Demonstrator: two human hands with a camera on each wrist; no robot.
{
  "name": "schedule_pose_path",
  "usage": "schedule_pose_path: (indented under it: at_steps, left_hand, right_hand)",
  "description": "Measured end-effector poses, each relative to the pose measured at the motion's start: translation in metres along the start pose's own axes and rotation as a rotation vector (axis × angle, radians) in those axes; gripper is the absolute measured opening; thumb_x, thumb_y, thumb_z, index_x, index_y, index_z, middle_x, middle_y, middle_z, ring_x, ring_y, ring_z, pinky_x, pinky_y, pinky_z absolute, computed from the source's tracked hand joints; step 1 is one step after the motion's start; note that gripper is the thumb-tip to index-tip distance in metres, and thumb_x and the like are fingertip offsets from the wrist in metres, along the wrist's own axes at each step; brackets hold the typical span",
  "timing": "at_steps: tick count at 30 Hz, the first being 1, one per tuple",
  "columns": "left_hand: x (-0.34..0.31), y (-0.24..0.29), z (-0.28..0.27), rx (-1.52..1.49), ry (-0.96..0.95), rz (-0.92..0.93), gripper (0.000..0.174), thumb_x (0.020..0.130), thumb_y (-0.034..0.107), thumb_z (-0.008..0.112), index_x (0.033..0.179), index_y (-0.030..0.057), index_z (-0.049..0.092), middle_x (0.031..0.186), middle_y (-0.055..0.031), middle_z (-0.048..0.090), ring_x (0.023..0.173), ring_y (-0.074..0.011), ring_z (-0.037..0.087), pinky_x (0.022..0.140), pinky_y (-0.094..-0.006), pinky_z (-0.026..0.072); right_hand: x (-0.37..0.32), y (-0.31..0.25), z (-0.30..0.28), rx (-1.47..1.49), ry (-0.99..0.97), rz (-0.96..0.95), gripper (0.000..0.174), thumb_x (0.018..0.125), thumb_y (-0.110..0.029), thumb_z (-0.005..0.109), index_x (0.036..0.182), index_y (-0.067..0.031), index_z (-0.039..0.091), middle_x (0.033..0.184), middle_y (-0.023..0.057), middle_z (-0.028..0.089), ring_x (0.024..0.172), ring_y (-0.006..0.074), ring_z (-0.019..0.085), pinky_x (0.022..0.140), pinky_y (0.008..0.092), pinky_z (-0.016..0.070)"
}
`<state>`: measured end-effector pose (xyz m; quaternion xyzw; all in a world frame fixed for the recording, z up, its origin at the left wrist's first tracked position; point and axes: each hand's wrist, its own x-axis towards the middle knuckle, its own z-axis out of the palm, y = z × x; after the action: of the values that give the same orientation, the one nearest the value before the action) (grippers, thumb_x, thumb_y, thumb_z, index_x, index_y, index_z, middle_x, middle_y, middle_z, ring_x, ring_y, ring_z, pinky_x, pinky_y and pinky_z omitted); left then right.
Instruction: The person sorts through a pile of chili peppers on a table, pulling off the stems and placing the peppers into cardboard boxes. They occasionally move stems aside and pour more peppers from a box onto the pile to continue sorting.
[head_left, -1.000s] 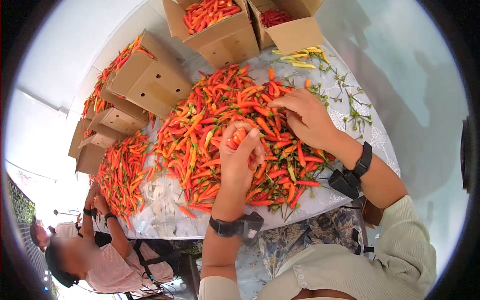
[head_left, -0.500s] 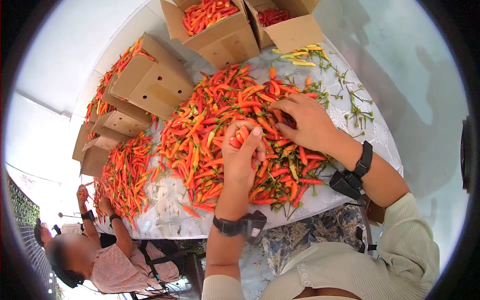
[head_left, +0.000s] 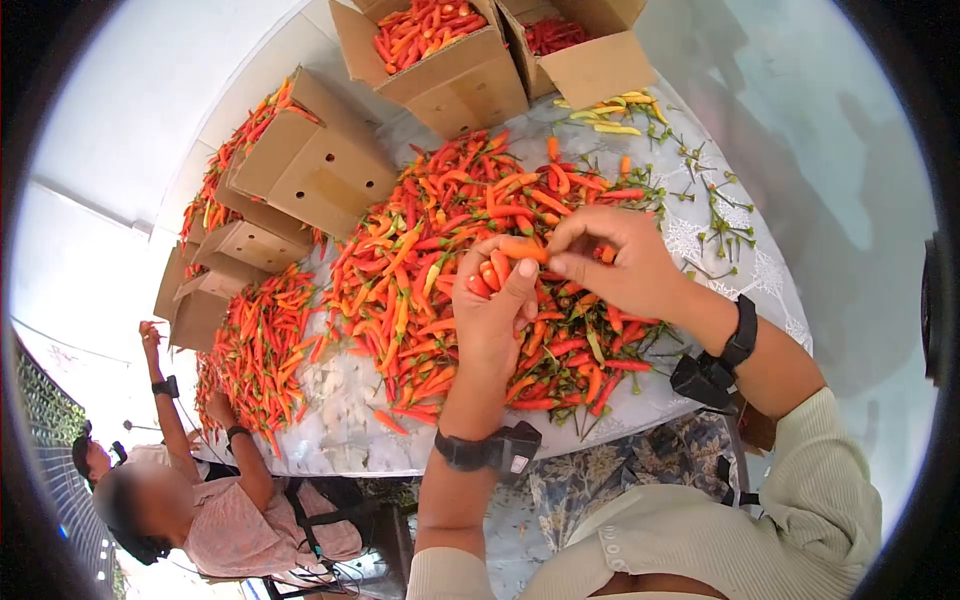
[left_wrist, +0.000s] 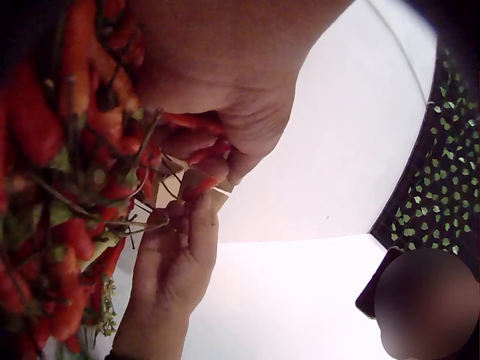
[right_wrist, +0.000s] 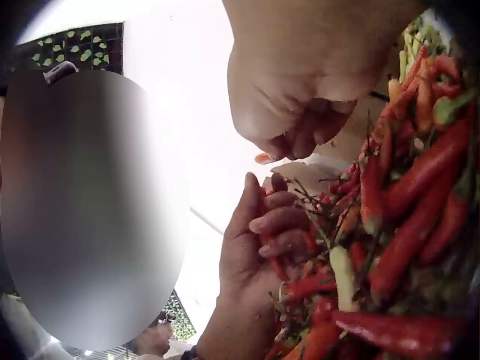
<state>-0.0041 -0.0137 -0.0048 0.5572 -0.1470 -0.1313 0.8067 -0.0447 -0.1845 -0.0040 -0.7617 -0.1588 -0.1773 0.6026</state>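
Observation:
Several red chili peppers (head_left: pixel 482 284) are bunched in my left hand (head_left: pixel 487 318), its fingers curled round them. Just to the right, my right hand (head_left: pixel 625 262) pinches the end of an orange chili pepper (head_left: pixel 523 249) between thumb and finger. That pepper lies across the top of the left fingers. A pepper tip (right_wrist: pixel 264 158) pokes out of the right fingers in the right wrist view. Both hands hover over a large heap of red and orange chili peppers (head_left: pixel 430 330), many with green stems.
Cardboard boxes (head_left: pixel 310 165) filled with peppers line the table's far side. Plucked green stems (head_left: pixel 722 235) and pale yellow peppers (head_left: pixel 615 115) lie at the right on the patterned tablecloth (head_left: pixel 345 420). Another person (head_left: pixel 230 520) works at a second pepper heap (head_left: pixel 260 350) on the left.
My right hand has come out of the heap with an orange chili pepper and moved up against the left hand. The left hand keeps its bunch. The other person's arm has risen.

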Motion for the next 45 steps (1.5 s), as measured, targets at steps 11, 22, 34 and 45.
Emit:
schedule_pose_path:
  at_steps: [11, 22, 34, 45]
  left_hand:
    - [0.001, 0.000, -0.009, -0.271, -0.065, -0.004, 0.013, 0.083, 0.008, 0.059, 0.092, 0.0056, 0.051, 0.076, -0.0039, 0.055, 0.057, -0.0107, 0.056, 0.040, -0.0192, 0.0344]
    - [0.001, 0.001, -0.007, -0.158, 0.029, -0.038, 0.006, 0.086, 0.009, 0.057, 0.090, 0.0079, 0.053, 0.074, -0.0031, 0.057, 0.049, -0.0089, 0.049, 0.035, -0.0183, 0.0280]
    - [0.003, -0.001, 0.000, -0.097, 0.071, 0.034, 0.024, 0.085, 0.013, 0.066, 0.103, 0.0065, 0.053, 0.082, -0.0053, 0.061, 0.049, -0.0071, 0.050, 0.040, -0.0186, 0.0349]
    - [-0.004, -0.003, -0.002, 0.144, -0.089, -0.037, 0.032, 0.078, 0.012, 0.074, 0.103, -0.0010, 0.058, 0.075, -0.0041, 0.064, 0.053, -0.0053, 0.053, 0.044, -0.0174, 0.0415]
  right_hand:
    - [0.005, 0.017, 0.005, -0.550, 0.023, -0.354, 0.020, 0.078, -0.010, 0.064, 0.097, -0.0052, 0.063, 0.094, 0.0109, 0.060, 0.092, 0.0292, 0.056, 0.084, 0.0397, 0.0421]
    - [0.007, 0.023, 0.003, -0.517, 0.076, -0.243, 0.021, 0.075, -0.006, 0.066, 0.096, -0.0043, 0.063, 0.082, 0.0115, 0.061, 0.080, 0.0297, 0.057, 0.074, 0.0410, 0.0446]
    - [0.001, -0.008, -0.001, 0.274, 0.298, 0.087, 0.008, 0.087, -0.008, 0.062, 0.091, -0.0008, 0.061, 0.080, 0.0028, 0.061, 0.073, 0.0079, 0.058, 0.066, 0.0221, 0.0478]
    - [0.001, 0.003, 0.004, 0.313, 0.117, 0.127, 0.017, 0.084, -0.017, 0.068, 0.090, -0.0024, 0.060, 0.076, -0.0007, 0.060, 0.069, 0.0036, 0.056, 0.059, 0.0190, 0.0440]
